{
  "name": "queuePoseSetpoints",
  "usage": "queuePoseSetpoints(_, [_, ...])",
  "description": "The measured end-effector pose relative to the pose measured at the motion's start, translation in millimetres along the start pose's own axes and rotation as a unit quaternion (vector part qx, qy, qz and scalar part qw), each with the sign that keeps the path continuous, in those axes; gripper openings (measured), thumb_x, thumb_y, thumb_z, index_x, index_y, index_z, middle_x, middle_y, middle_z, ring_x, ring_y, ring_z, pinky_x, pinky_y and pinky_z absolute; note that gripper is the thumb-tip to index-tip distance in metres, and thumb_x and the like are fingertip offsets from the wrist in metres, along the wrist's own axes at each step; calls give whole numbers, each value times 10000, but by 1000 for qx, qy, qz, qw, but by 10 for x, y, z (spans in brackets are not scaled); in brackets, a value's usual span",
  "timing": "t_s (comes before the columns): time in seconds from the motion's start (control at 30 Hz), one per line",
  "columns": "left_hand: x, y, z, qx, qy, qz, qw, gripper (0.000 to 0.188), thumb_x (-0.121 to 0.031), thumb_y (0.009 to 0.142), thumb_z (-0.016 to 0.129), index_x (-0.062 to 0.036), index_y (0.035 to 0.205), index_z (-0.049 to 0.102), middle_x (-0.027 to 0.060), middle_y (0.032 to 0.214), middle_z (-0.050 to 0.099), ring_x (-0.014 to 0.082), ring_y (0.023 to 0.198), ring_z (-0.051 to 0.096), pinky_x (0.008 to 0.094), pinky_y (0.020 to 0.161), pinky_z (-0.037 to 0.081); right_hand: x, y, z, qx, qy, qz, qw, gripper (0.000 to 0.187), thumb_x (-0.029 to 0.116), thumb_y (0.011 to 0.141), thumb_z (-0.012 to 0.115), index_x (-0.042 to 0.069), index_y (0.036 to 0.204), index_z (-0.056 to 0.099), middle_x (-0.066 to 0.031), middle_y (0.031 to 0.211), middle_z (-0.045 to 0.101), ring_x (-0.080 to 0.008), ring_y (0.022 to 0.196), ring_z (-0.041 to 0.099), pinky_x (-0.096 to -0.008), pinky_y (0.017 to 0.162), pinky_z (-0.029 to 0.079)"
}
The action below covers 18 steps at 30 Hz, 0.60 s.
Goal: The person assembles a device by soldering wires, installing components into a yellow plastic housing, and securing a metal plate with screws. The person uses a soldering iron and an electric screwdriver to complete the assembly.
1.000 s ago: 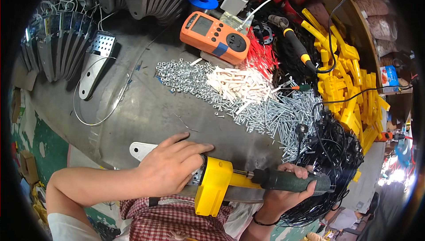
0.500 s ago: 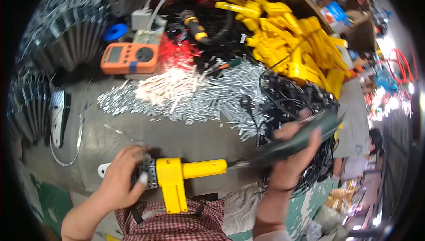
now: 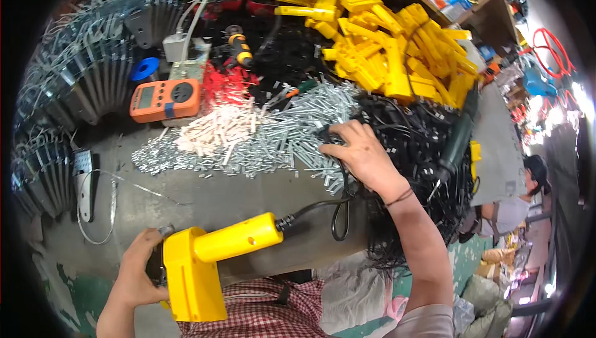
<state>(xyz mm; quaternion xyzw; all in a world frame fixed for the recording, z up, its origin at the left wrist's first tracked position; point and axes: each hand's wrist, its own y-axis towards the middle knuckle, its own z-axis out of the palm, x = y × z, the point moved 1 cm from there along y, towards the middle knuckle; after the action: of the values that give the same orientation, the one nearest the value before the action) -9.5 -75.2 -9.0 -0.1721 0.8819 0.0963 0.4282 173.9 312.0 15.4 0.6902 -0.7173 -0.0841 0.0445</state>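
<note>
At the lower left, my left hand (image 3: pixel 138 270) is wrapped round the near-left end of a yellow plastic power-tool body (image 3: pixel 194 273). Its tubular handle (image 3: pixel 239 238) points right, tilted slightly up. From the handle's end a black cord (image 3: pixel 316 204) runs right and loops below my right wrist. My right hand (image 3: pixel 363 155) reaches over the right edge of a heap of silvery screws (image 3: pixel 304 130), fingers apart and palm down. Its fingertips are by a small dark part among the screws, and I cannot tell whether they touch it. A dark green electric screwdriver (image 3: pixel 459 130) stands tilted farther right, apart from my hand.
Black cords (image 3: pixel 410 130) pile up at the right, below a heap of yellow housings (image 3: pixel 397 46). White sleeve pieces (image 3: pixel 217 128) lie left of the screws. An orange multimeter (image 3: pixel 165 100) sits behind, with stacked metal brackets (image 3: pixel 93 83) at the far left.
My right hand has let go of the electric screwdriver and moved left to the screws. The yellow tool body has turned and come nearer in my left hand, its metal plate now mostly hidden.
</note>
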Motion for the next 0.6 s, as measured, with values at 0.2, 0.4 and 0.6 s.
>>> queuePoseSetpoints(0.2, [634,-482,-71,-129,-249,-218,935,474,-266,865,620,-36,1258,487,124,1133,603,209,971,628,321,851,493,428,203,-88,-123,161,122,971,278,54,694,676,93,969,684,-103,975,589,-287,979,556,-361,803,467])
queuePoseSetpoints(0.4, [515,-317,-185,-217,-496,-182,821,516,-393,890,552,-36,1257,484,148,1117,610,224,953,639,355,826,524,1316,483,449,-70,397,46,914,169,142,852,614,23,972,601,-152,917,603,-329,879,599,-398,786,470])
queuePoseSetpoints(0.6, [886,-471,-537,-252,-335,-250,873,458,-272,861,570,32,1201,534,98,1046,631,174,927,610,312,806,490,1080,2069,425,-246,432,51,866,136,104,876,533,-28,907,540,-214,846,564,-402,803,551,-432,691,428])
